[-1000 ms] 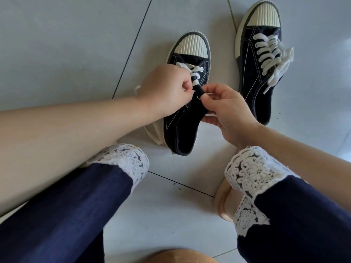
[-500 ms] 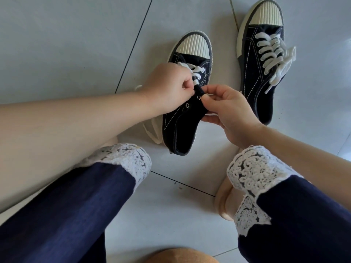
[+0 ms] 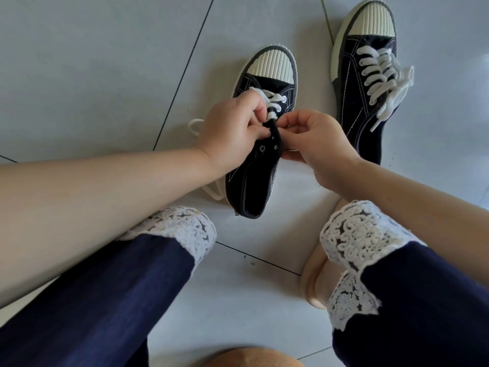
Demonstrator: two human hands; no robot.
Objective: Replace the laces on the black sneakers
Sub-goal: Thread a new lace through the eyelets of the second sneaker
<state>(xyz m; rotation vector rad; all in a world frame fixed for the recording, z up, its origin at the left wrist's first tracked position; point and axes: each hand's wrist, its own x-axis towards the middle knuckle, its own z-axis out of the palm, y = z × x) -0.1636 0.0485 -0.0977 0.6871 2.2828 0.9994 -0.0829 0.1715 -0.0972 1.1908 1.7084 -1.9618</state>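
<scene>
Black canvas with a ribbed cream toe cap: in the head view, the near sneaker (image 3: 254, 186) lies on the grey tiled floor (image 3: 92, 62) just beyond the person's knees, toe pointing away. Its white lace (image 3: 276, 98) crosses only the eyelets nearest the toe, and the lower eyelets show bare metal rings. The left hand (image 3: 232, 131) is curled, thumb and forefinger pinching the lace just above the tongue. The right hand (image 3: 317, 144) is curled too, its fingertips pinching the near sneaker's right eyelet flap. A loop of lace shows on the floor left of the left hand. The far sneaker (image 3: 352, 83) lies apart to the right, fully laced in white, its ends loose over one side. Navy trousers (image 3: 105, 300) with white lacework cuffs (image 3: 365, 234) fill the foreground.
</scene>
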